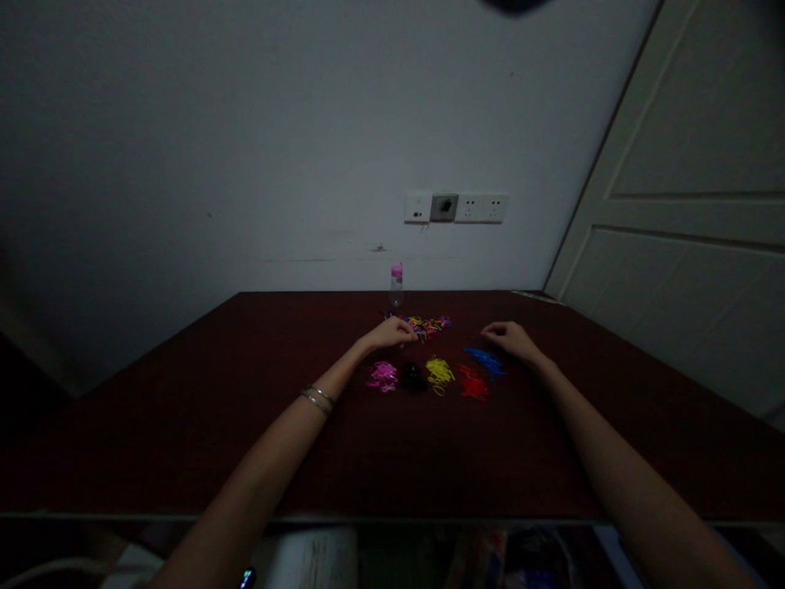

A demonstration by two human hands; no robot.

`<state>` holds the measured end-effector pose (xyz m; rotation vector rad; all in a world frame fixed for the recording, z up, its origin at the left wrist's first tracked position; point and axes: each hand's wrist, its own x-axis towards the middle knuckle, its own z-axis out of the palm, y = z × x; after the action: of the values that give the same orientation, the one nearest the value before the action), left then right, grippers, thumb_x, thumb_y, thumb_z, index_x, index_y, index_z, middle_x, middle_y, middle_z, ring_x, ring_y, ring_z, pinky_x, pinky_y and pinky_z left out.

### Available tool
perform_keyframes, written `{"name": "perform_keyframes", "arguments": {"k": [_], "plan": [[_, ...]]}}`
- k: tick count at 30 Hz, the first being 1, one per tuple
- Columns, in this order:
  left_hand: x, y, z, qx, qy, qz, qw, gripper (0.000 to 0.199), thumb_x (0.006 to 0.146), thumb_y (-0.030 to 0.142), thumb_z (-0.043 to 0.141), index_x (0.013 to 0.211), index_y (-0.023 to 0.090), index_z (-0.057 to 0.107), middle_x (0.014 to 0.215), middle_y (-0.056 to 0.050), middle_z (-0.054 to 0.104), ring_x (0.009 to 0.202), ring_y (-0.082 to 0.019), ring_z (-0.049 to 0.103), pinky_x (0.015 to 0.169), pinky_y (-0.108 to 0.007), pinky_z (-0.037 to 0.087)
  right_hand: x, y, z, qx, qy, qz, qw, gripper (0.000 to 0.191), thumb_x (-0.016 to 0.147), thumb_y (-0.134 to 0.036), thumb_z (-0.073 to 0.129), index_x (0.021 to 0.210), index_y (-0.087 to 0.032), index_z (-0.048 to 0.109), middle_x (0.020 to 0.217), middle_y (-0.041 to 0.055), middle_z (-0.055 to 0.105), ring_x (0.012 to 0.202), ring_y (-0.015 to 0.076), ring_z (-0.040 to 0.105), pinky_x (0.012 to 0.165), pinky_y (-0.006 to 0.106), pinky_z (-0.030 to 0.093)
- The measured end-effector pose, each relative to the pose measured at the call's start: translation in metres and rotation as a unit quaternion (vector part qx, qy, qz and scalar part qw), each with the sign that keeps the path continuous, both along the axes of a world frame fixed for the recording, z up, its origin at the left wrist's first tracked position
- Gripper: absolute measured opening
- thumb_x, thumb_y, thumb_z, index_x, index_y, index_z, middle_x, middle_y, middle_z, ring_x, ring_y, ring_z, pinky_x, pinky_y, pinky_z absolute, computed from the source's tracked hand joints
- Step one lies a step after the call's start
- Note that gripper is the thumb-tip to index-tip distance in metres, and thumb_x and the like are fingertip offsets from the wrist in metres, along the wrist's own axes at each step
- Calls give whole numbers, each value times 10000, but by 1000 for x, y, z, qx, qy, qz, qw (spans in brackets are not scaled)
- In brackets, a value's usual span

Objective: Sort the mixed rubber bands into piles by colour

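My left hand [392,332] is at the left edge of a mixed pile of small coloured bands [431,327], its fingers pinched together; what they hold, if anything, is too small to make out. Behind the blue pile [486,361], my right hand [510,338] has its thumb and fingertips together, and any held item is too small to tell. Nearer to me lie separate piles: pink [383,375], black [414,377], yellow [440,373] and red [473,383]. Bracelets circle my left wrist.
A clear bottle with a pink top [396,286] stands at the back of the dark red table [429,458]. Behind it is a wall with sockets [469,208]. A white panelled door [693,204] is at the right. Various items lie below the table's front edge.
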<state>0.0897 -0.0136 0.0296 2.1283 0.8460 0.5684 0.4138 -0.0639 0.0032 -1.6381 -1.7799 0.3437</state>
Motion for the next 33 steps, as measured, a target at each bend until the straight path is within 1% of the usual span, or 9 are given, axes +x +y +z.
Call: {"name": "perform_keyframes", "arguments": {"k": [5,8,13,16,18,21,24,29,33], "plan": [[-29,25,-9,-9,-54,161,985,319,712,384,523,716,95,658,455,37,448,413,-57,340,424,-196,235,-24,1,11,7,-13,35,999,305,718,-357,509,827,-133,685,738,50,668,662,163,585,608,250,452],[-38,30,-11,-22,-93,212,973,350,733,407,489,741,98,652,452,42,435,391,-54,322,414,-197,225,-46,2,17,7,-20,86,996,284,708,-347,531,824,-136,681,730,42,657,678,160,580,635,254,454],[-42,29,-17,-45,-126,218,967,368,738,436,487,762,101,638,457,48,426,362,-45,297,390,-193,198,-85,8,20,-1,-1,176,984,283,703,-305,544,884,-120,658,749,41,638,663,140,561,628,246,445],[-43,29,-20,-55,-125,214,967,353,741,425,489,746,101,629,450,51,420,350,-39,289,381,-186,188,-104,14,18,-12,25,199,980,318,705,-270,546,962,-103,630,755,42,631,637,124,547,602,230,436],[-43,29,-21,-55,-125,218,966,342,746,412,489,739,99,628,449,50,422,350,-36,294,382,-181,190,-113,17,16,-11,9,203,979,312,705,-250,551,970,-102,624,733,32,622,628,119,539,597,225,426],[-44,29,-21,-57,-122,222,966,337,753,400,490,748,96,634,450,49,425,353,-34,291,384,-178,189,-122,21,12,-3,-50,198,979,285,711,-230,560,965,-113,617,715,16,610,618,117,531,588,220,407],[-44,27,-21,-65,-118,223,965,339,760,398,493,772,95,643,452,50,426,351,-31,277,386,-177,186,-131,19,11,11,-109,176,978,317,724,-246,581,1017,-126,596,762,29,621,655,131,544,599,221,395],[-44,27,-22,-69,-127,225,964,359,794,396,455,787,89,642,437,48,425,346,-36,284,389,-178,193,-143,9,19,24,-186,135,973,358,769,-268,570,1107,-151,552,898,84,641,748,164,572,628,226,384],[-44,27,-22,-68,-122,221,965,362,803,391,452,782,82,640,433,46,430,351,-37,291,395,-175,202,-147,5,23,12,-217,113,969,390,781,-214,545,1169,-181,518,964,90,640,820,180,579,652,225,382]]}}
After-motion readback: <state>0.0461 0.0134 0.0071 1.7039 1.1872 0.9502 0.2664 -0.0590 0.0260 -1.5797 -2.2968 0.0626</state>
